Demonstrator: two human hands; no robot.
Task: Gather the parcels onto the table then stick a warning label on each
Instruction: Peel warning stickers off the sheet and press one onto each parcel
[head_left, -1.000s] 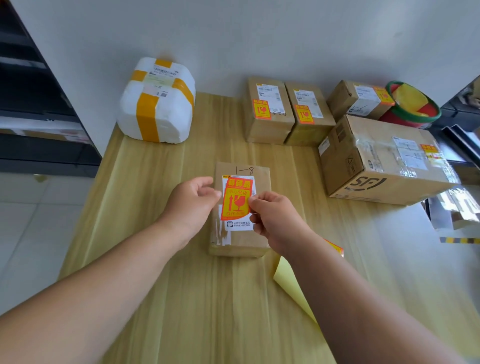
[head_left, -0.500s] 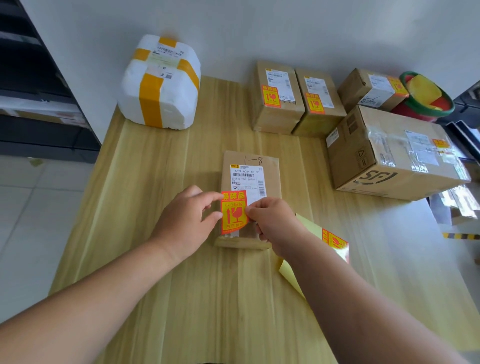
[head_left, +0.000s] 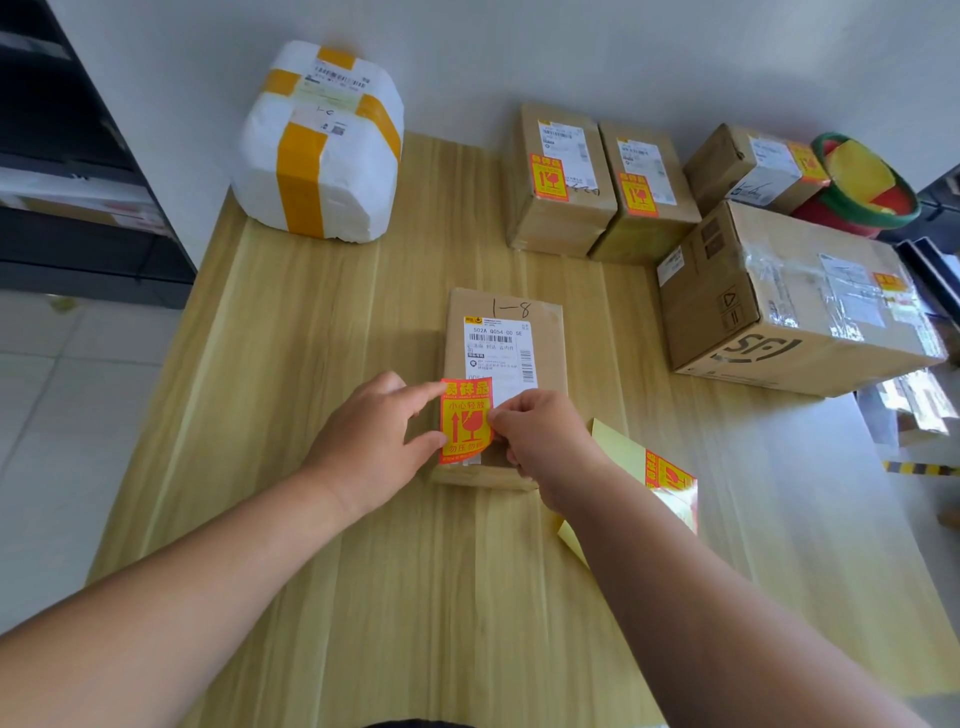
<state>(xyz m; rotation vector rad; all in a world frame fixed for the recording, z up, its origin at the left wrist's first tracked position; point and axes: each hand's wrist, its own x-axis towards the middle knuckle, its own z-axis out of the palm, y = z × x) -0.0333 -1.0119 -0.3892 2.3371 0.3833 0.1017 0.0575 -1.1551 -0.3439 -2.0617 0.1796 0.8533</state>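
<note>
Warning label (head_left: 466, 421), red with yellow marks, lies over the near end of a small brown parcel (head_left: 540, 322) in the middle of the wooden table (head_left: 322, 322). The left hand (head_left: 369, 447) holds the label's left edge with a finger and thumb. The right hand (head_left: 545, 441) pinches its right edge. The label covers the near part of the parcel's white address slip.

Just right of the right arm lies a yellow sticker sheet (head_left: 618, 447) with one red sticker on it. At the far left sits a white parcel (head_left: 317, 150) wrapped in yellow tape. At the far side two brown boxes (head_left: 561, 182) stand side by side, each with a red label. A big box (head_left: 795, 301) sits at the right, and a smaller box (head_left: 748, 166) sits behind it.
</note>
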